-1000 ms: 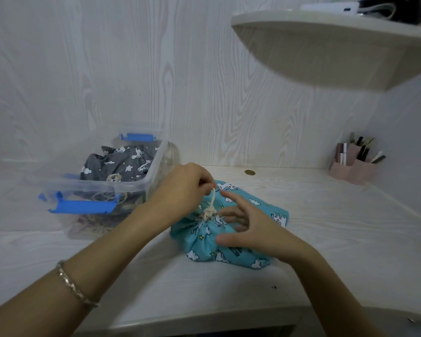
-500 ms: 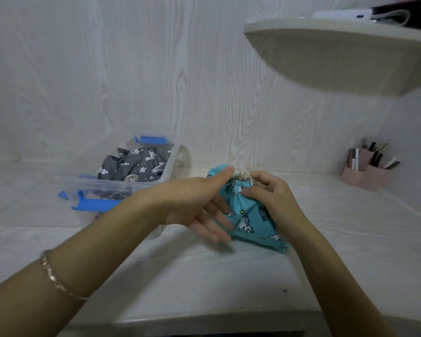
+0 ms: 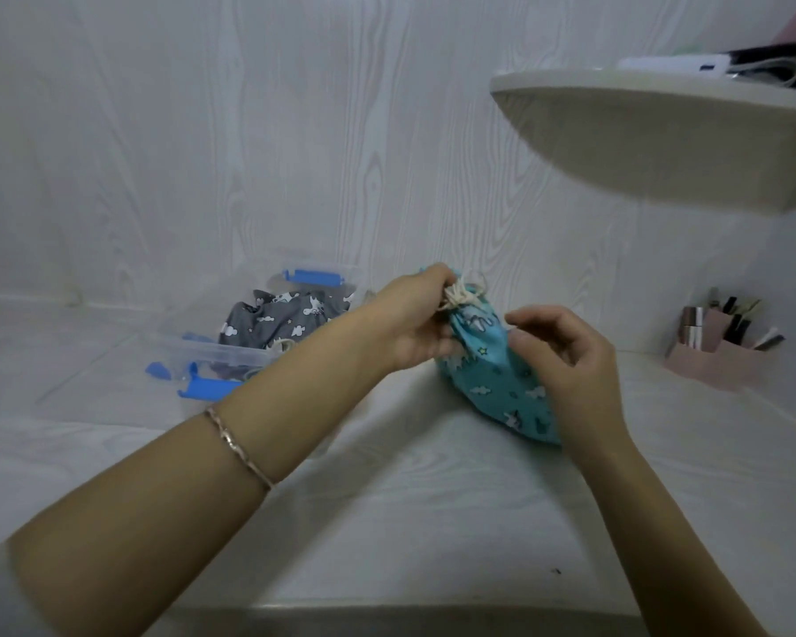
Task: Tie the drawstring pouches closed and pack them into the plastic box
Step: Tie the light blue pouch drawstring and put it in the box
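One hand carries the load: left hand (image 3: 414, 317) pinches the blue pouch (image 3: 492, 381) neck mid-frame, right hand (image 3: 570, 360) loosely curled alongside, so the knot (image 3: 461, 294) could slip before the box (image 3: 230, 356).

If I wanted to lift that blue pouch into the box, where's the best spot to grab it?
Probably the gathered neck of the blue pouch, just under the knotted cord, coming from above: the fabric bunches narrow there, the body below is bulky, and the left hand grips it there.
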A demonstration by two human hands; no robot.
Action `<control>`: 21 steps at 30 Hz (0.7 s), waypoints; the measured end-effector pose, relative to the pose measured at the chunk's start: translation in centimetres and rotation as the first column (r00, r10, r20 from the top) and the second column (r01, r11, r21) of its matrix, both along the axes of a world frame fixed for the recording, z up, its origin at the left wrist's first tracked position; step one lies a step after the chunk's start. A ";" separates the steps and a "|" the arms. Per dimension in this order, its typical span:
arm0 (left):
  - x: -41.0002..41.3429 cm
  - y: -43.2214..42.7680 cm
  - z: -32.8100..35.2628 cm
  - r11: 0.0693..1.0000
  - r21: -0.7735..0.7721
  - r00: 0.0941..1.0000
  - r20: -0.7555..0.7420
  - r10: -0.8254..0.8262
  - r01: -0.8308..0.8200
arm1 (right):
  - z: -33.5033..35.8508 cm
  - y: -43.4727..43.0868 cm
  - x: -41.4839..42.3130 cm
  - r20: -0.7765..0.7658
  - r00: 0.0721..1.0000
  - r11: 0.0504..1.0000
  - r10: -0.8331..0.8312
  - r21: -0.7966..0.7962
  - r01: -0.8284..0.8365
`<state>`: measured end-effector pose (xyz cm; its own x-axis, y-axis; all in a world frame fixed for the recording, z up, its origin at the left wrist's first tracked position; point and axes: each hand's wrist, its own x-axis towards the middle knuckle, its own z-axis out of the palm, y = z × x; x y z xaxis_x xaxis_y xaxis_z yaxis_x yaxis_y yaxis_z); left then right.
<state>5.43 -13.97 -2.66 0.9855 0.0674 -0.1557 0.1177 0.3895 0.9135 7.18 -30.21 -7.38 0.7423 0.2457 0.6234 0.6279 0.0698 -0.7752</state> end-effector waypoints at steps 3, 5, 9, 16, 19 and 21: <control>0.3 0.3 1.5 0.983 -0.182 0.994 0.102 0.035 -0.016 | -0.9 -0.8 -1.2 0.149 0.988 0.998 -0.036 0.049 0.029; 0.3 0.3 2.1 0.982 -0.187 0.989 0.150 0.015 0.014 | -2.1 -0.3 -2.1 0.206 0.978 0.987 -0.007 -0.158 0.040; 0.0 0.4 3.1 0.980 -0.185 0.977 0.211 -0.037 0.077 | -4.4 2.4 2.3 -0.446 0.894 0.870 -0.052 -0.459 -0.178; -3.7 4.5 4.9 0.971 -0.236 0.945 0.324 0.053 0.027 | 1.2 4.7 8.1 -0.715 0.463 0.851 0.524 0.450 -0.269; -5.8 6.5 6.1 0.961 -0.275 0.918 0.383 0.103 0.006 | 5.0 6.6 9.3 -0.585 0.378 0.686 0.717 0.689 -0.235; -7.2 7.7 6.6 0.967 -0.255 0.902 0.411 0.136 -0.030 | 7.4 8.8 9.5 -0.516 0.315 0.589 0.796 0.780 -0.211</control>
